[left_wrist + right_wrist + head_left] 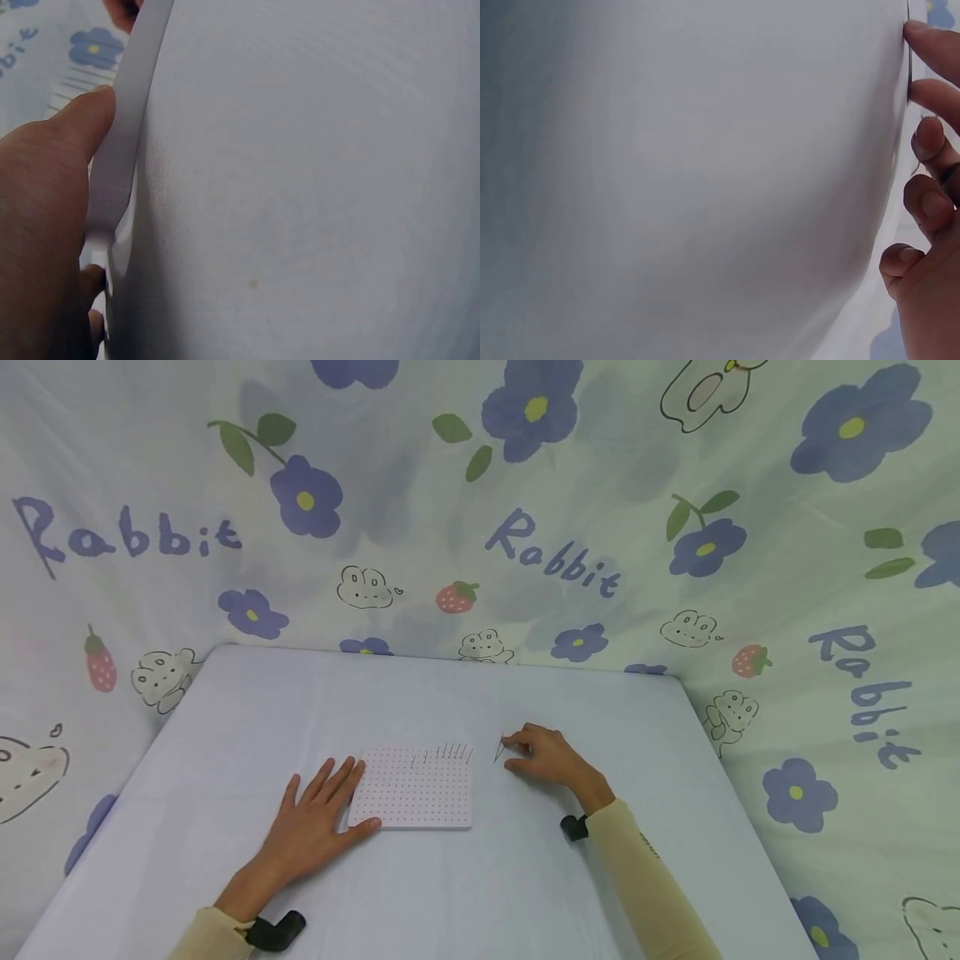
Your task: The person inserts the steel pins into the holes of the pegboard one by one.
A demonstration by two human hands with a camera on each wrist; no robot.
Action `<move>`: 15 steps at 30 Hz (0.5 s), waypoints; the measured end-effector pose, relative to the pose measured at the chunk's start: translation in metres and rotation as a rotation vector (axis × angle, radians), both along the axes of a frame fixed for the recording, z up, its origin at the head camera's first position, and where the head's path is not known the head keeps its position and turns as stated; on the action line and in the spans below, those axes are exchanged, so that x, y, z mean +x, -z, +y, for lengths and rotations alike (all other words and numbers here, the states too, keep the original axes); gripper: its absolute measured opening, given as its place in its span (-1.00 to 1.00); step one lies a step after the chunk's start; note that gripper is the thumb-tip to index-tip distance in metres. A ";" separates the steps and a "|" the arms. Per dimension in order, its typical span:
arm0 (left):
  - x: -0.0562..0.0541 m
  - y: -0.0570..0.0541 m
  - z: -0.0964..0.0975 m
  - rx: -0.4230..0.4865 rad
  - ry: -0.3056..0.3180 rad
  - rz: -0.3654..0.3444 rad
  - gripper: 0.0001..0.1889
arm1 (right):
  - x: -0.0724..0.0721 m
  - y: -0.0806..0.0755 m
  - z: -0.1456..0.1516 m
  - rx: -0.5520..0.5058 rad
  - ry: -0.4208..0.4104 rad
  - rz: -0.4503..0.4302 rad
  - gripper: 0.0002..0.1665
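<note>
A white pegboard [420, 793] with rows of small holes lies flat on the table. Several thin dark pins [455, 752] stand upright along its far right part. My left hand [311, 822] rests spread at the board's left side, thumb on the near edge and fingers straight along the left edge; the left wrist view shows the thumb [94, 112] against the board's side [124, 150]. To the right of the board, my right hand [551, 756] has its fingers bent, with fingertips at a thin dark pin [498, 750]. In the right wrist view two fingertips [922, 37] touch this pin.
A white cloth covers the table [300, 702]. Behind and beside it hangs a curtain [405, 518] printed with flowers, rabbits and strawberries. Dark wrist cameras [276, 932] sit at both cuffs.
</note>
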State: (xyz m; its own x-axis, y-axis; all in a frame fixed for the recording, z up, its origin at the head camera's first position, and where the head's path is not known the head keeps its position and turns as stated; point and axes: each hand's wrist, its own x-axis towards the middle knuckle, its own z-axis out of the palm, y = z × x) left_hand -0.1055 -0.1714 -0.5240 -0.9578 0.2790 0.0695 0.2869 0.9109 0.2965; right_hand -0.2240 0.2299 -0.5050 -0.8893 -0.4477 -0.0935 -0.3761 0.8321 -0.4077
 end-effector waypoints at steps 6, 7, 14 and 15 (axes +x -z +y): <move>0.000 0.001 0.000 -0.004 0.000 -0.001 0.07 | -0.002 0.002 -0.002 -0.003 0.008 0.005 -0.54; 0.000 0.001 0.000 -0.005 -0.001 -0.002 0.07 | -0.002 0.002 -0.003 -0.007 0.012 0.003 -0.56; 0.001 0.000 0.001 -0.006 0.000 0.003 0.06 | -0.002 0.002 -0.005 -0.029 0.008 -0.012 -0.78; 0.001 0.000 0.001 -0.005 0.000 0.003 0.06 | -0.002 0.002 -0.006 -0.032 0.000 -0.007 -0.81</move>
State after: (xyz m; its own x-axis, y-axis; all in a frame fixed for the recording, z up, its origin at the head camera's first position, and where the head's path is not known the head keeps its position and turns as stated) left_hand -0.1046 -0.1709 -0.5237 -0.9574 0.2798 0.0709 0.2882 0.9124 0.2908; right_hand -0.2263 0.2241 -0.5066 -0.8885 -0.4507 -0.0859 -0.3731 0.8187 -0.4366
